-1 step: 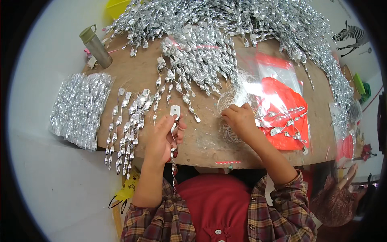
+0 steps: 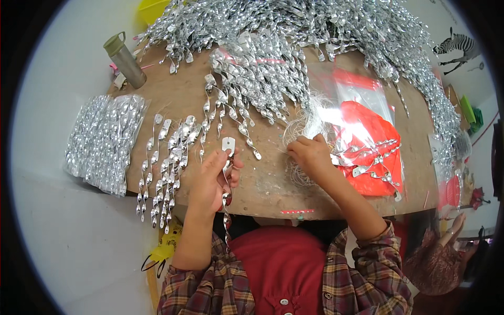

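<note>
Silver twisted strip (image 2: 227, 173) seemingly in left hand (image 2: 212, 181)

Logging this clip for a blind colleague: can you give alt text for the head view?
The left hand pinches a silver twisted strip over a brown table, while the right hand touches thin white threads. Heaped silver spirals cover the far edge.

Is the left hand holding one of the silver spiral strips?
Yes, the left hand pinches a silver spiral strip that dangles below the table edge.

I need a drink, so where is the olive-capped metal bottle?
In the head view, the metal bottle stands upright at the table's far left corner, just left of the big silver spiral pile.
</note>
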### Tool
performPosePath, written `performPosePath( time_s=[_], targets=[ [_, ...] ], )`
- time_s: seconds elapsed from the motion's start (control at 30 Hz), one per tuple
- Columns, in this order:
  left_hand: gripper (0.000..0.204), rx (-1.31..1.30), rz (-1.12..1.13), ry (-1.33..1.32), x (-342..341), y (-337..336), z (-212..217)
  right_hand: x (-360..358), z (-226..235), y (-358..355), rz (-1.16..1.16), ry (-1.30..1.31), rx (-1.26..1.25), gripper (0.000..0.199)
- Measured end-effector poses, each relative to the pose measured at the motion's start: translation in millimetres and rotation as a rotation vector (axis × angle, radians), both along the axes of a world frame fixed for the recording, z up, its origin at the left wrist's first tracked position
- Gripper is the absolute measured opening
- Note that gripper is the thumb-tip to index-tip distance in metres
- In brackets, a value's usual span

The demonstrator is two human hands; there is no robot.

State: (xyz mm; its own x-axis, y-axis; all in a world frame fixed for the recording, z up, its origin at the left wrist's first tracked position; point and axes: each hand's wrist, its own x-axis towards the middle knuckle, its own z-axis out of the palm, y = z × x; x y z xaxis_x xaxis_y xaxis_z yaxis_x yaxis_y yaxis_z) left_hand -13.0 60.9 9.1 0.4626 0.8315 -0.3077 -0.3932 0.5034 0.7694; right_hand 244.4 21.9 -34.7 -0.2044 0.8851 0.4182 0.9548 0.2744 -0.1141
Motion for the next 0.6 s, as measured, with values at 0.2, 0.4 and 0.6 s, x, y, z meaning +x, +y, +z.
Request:
performPosePath(
  time_s=[0.2, 0.4, 0.6],
  targets=[
    [0.029, 0.002, 0.002, -0.052, 0.2, 0.1, -1.9, -10.6, -7.0, 5.4, 0.004, -0.113, -0.043, 0.007],
    [0.027, 0.027, -0.077, -0.141, 10.5, -7.7, -7.9, -17.0, -8.9, 10.5, -0.04, -0.26, 0.0, 0.006],
    [0.023, 0.096, -0.175, -0.046, 17.2, -21.2, 5.9, -28.9, 44.9, -23.3, -0.108, 0.766, -0.218, 0.005]
  ],
)
